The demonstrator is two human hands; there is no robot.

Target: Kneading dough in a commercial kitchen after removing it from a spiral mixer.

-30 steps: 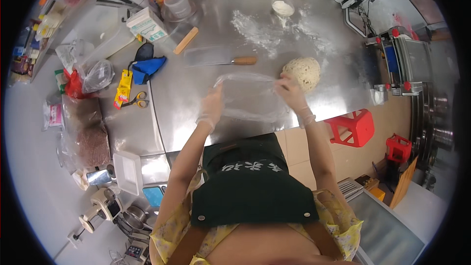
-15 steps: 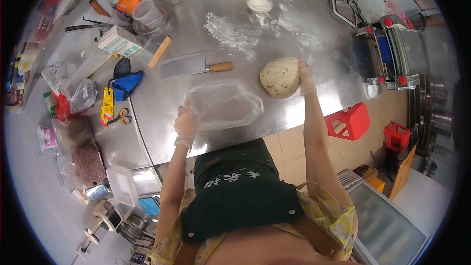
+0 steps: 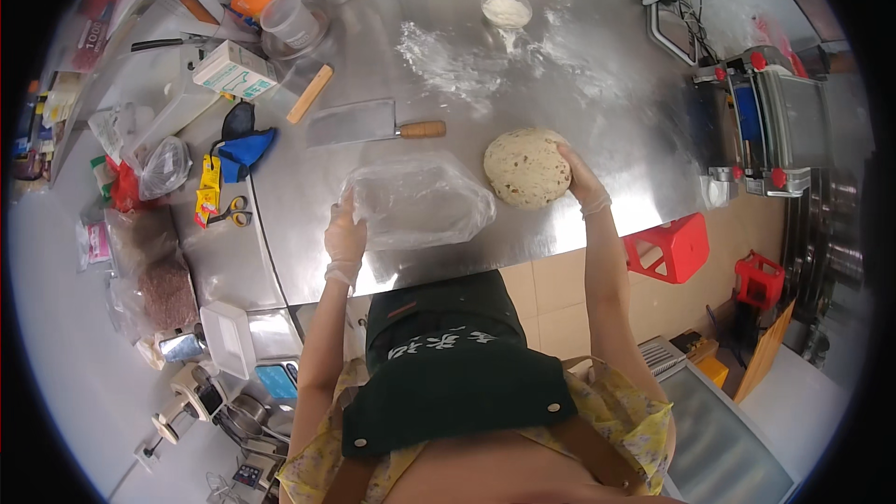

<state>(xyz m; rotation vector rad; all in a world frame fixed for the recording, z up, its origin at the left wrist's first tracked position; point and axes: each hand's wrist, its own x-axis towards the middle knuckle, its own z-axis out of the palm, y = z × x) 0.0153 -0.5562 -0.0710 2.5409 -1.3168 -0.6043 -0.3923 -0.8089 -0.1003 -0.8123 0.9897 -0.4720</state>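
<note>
My left hand (image 3: 345,234), in a clear glove, grips the left end of a shallow tub lined with clear plastic film (image 3: 431,209) near the table's front edge. To the right of the tub is a large round lump of pale dough with brownish specks (image 3: 528,168). My gloved right hand (image 3: 582,177) is wrapped round the dough's right side; the fingertips touch its upper right edge, and the thumb is partly hidden. Beyond the tub lies a cleaver (image 3: 359,122) with a wooden handle, pointing left.
A bowl of flour (image 3: 506,9) stands at the back, with loose flour (image 3: 448,65) scattered before it. A wooden stick (image 3: 310,93), scissors (image 3: 239,212) and a carton (image 3: 235,71) are at left. A dough-rolling machine (image 3: 765,121) is at right, above a red stool (image 3: 668,248).
The dough has moved nearer to me and slightly left, toward the tub. My right hand has come nearer with it, still against its right side. The left hand stays at the tub's end.
</note>
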